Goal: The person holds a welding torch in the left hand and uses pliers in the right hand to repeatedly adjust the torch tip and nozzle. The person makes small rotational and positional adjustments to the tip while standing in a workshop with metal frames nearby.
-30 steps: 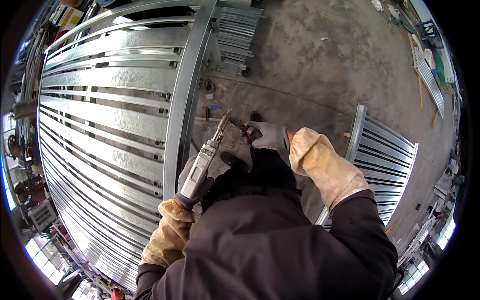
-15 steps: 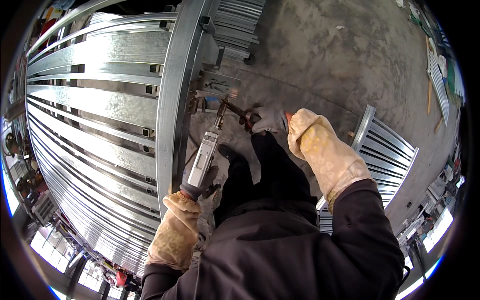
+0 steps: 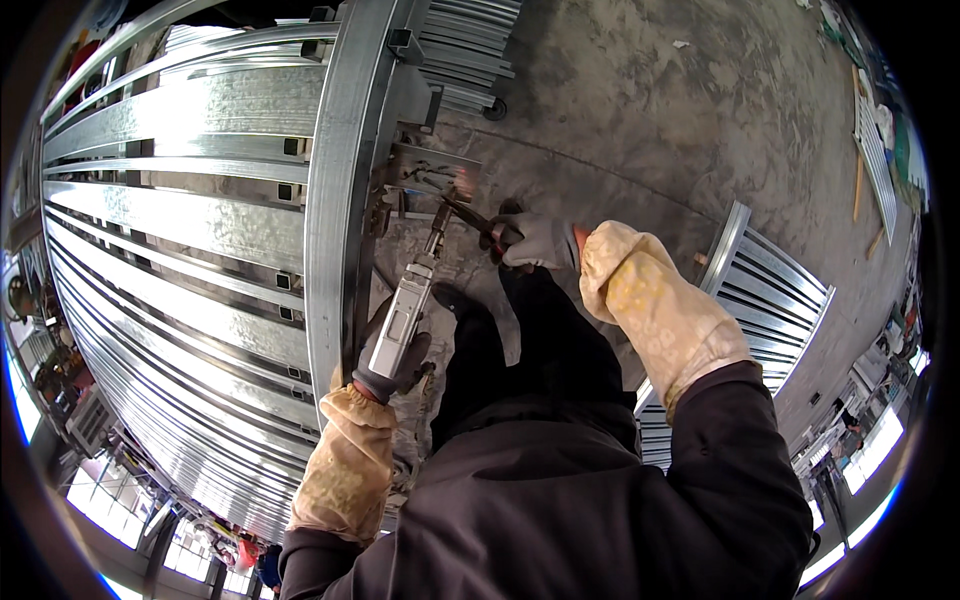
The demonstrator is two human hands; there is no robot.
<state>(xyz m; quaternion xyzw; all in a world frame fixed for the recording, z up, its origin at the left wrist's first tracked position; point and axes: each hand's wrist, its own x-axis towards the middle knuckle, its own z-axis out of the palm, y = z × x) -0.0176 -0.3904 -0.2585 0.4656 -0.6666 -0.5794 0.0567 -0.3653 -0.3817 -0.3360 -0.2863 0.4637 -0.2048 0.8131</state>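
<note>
My gloved left hand (image 3: 410, 365) is wrapped round a silver, boxy welding gun (image 3: 400, 318), whose narrow metal nozzle points away from me. In my gloved right hand (image 3: 540, 243) is a pair of pliers (image 3: 470, 217) with reddish handles and dark jaws. The jaws reach left to the nozzle tip. A blurred, reddish-brown patch shows just beyond the tip; whether the jaws grip anything there is too small to tell. Behind the tip is a flat metal plate (image 3: 430, 168) with small dark pieces on it.
A large galvanized steel frame (image 3: 335, 230) with many parallel bars stands close on my left. More metal profiles (image 3: 465, 50) are stacked beyond it, by a small black wheel (image 3: 495, 110). A slatted metal panel (image 3: 765, 300) lies at right on the concrete floor (image 3: 640, 110).
The steel frame and the welding gun sit slightly further left in the picture. Both hands keep their hold, and the nozzle and pliers stay close together.
</note>
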